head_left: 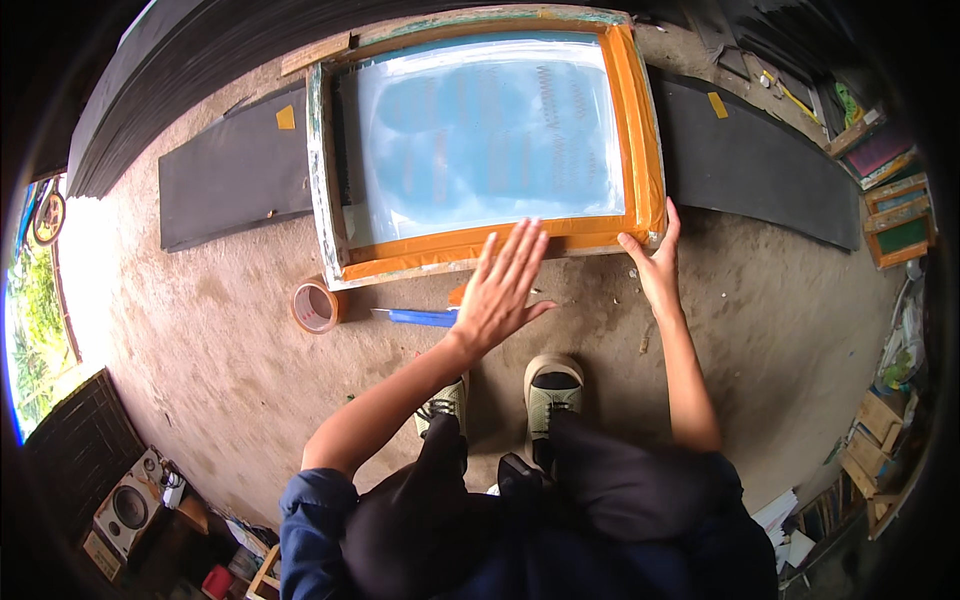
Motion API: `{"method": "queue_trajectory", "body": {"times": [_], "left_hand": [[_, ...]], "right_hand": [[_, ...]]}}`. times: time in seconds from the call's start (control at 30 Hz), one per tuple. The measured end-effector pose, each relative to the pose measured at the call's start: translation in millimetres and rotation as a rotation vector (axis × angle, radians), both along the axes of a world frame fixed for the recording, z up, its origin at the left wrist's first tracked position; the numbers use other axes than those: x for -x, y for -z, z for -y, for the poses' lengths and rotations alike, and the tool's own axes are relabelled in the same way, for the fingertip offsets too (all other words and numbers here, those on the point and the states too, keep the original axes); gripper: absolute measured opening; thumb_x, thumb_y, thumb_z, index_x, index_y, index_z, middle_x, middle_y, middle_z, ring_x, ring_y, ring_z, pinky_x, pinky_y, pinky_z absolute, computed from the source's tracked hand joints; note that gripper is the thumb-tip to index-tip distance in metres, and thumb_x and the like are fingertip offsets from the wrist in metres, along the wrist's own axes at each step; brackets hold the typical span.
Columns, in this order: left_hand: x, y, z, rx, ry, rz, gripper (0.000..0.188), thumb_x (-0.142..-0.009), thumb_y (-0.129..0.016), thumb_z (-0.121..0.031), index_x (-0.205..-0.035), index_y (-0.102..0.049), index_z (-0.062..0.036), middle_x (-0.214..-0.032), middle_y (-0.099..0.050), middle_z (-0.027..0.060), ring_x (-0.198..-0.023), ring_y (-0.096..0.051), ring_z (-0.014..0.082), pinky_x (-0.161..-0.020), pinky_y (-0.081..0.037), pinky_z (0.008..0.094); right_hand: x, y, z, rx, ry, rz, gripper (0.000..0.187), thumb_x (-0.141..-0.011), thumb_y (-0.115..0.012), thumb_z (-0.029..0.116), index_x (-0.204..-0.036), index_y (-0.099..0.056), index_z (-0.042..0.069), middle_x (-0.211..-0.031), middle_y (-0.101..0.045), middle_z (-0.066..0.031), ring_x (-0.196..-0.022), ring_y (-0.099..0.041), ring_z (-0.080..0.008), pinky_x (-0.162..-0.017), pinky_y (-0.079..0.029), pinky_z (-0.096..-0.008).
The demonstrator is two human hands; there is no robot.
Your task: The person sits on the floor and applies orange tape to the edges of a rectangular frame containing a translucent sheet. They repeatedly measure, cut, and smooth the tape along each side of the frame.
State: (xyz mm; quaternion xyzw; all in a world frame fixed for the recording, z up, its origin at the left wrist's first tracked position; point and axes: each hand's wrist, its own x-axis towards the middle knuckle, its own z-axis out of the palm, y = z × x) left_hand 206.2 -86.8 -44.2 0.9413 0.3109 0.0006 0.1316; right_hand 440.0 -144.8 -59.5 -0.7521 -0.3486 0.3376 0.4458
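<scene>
Apparently smoothing orange tape (430, 252) with flat, empty left hand (500, 295), gripping screen-printing frame (321, 170) with right hand (658, 274); next requiring even pressure.

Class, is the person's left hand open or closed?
Open: the left hand has its fingers stretched out straight over the lower edge of the orange-taped frame, rather than curled.

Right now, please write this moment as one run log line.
left hand: open, at lower edge of taped frame; right hand: at its lower right corner; tape roll, blue tool: on floor
</scene>
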Motion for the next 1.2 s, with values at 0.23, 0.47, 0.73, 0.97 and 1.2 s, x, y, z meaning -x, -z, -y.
{"method": "queue_trajectory", "body": {"times": [0.23, 0.47, 0.73, 0.97, 1.2], "left_hand": [[35, 1, 14, -0.008, -0.134, -0.162, 0.099, -0.075, -0.049, -0.065, -0.14, -0.015, 0.0011, -0.147, -0.014, 0.0158, -0.137, -0.011, 0.026, -0.111, -0.01, 0.043], [102, -32, -3, 0.028, -0.207, -0.37, 0.097, -0.075, -0.061, -0.051, -0.139, -0.014, 0.0044, -0.145, -0.015, 0.0202, -0.137, -0.011, 0.0281, -0.111, -0.008, 0.0452], [-25, -9, -24, 0.014, 0.295, -0.215, 0.101, -0.076, -0.05, -0.063, -0.14, -0.009, 0.0033, -0.147, -0.008, 0.0195, -0.137, -0.004, 0.0298, -0.112, -0.006, 0.0427], [-125, 7, 29, -0.153, 0.157, -0.091, 0.093, -0.077, -0.045, -0.064, -0.14, -0.019, 0.0002, -0.147, -0.016, 0.0131, -0.137, -0.011, 0.0241, -0.112, -0.009, 0.0413], [-31, 3, 15, -0.085, 0.012, -0.136, 0.096, -0.077, -0.05, -0.061, -0.138, -0.018, 0.0057, -0.146, -0.015, 0.0202, -0.137, -0.011, 0.0296, -0.112, -0.01, 0.0413]], "right_hand": [[-6, 16, 6, 0.007, 0.063, -0.054, 0.086, -0.074, -0.073, 0.026, -0.138, -0.019, 0.004, -0.135, -0.031, -0.0207, -0.124, -0.033, -0.0279, -0.103, -0.029, -0.0381], [-9, 16, 11, -0.214, 0.189, -0.404, 0.057, -0.085, -0.061, 0.009, -0.136, -0.034, 0.007, -0.126, -0.049, -0.0068, -0.107, -0.051, -0.012, -0.094, -0.039, -0.027], [-13, 10, 12, -0.211, 0.249, -0.459, 0.047, -0.088, -0.055, 0.01, -0.132, -0.04, 0.002, -0.132, -0.045, -0.0084, -0.115, -0.046, -0.0112, -0.098, -0.036, -0.0251], [-25, 14, 15, -0.17, 0.235, -0.518, 0.039, -0.093, -0.046, 0.016, -0.129, -0.044, 0.0, -0.133, -0.045, -0.0099, -0.122, -0.041, -0.015, -0.103, -0.029, -0.0279], [-20, 16, 11, -0.149, 0.255, -0.345, 0.038, -0.094, -0.045, 0.018, -0.129, -0.045, 0.002, -0.133, -0.045, -0.0092, -0.125, -0.038, -0.0172, -0.106, -0.025, -0.0306]]}}
